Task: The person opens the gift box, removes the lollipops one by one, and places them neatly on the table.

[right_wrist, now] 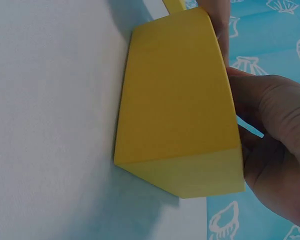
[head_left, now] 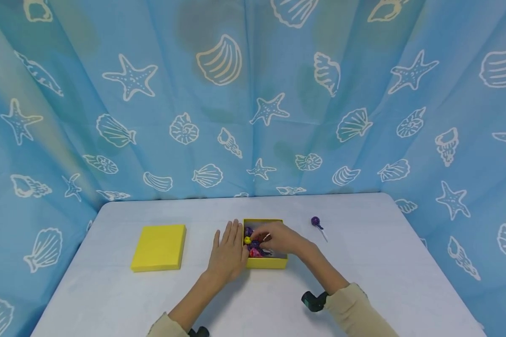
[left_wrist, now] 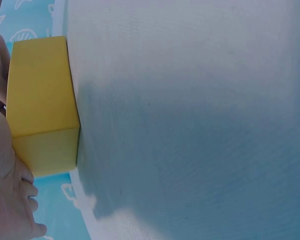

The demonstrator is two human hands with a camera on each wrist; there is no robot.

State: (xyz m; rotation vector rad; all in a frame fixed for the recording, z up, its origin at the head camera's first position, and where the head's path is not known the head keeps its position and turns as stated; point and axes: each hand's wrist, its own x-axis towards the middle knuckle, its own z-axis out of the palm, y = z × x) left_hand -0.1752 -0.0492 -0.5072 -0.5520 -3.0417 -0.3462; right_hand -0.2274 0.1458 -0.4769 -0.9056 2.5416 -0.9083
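A yellow box [head_left: 266,263] without its lid stands in the middle of the table, with several wrapped lollipops [head_left: 255,253] inside, purple, pink and yellow. Along the box's left side lies my left hand [head_left: 228,255], its fingers straight and pointing away from me. My right hand [head_left: 280,238] reaches over the right wall into the box, fingers bent down among the candies. In the right wrist view, the box wall [right_wrist: 175,95] hides those fingertips, and I cannot tell whether they pinch a lollipop.
To the left lies a square yellow lid [head_left: 159,247]. A single purple lollipop [head_left: 315,221] with a white stick rests on the white tabletop [head_left: 362,262], right of the box. Behind the table hangs a blue curtain [head_left: 244,103] printed with shells and starfish.
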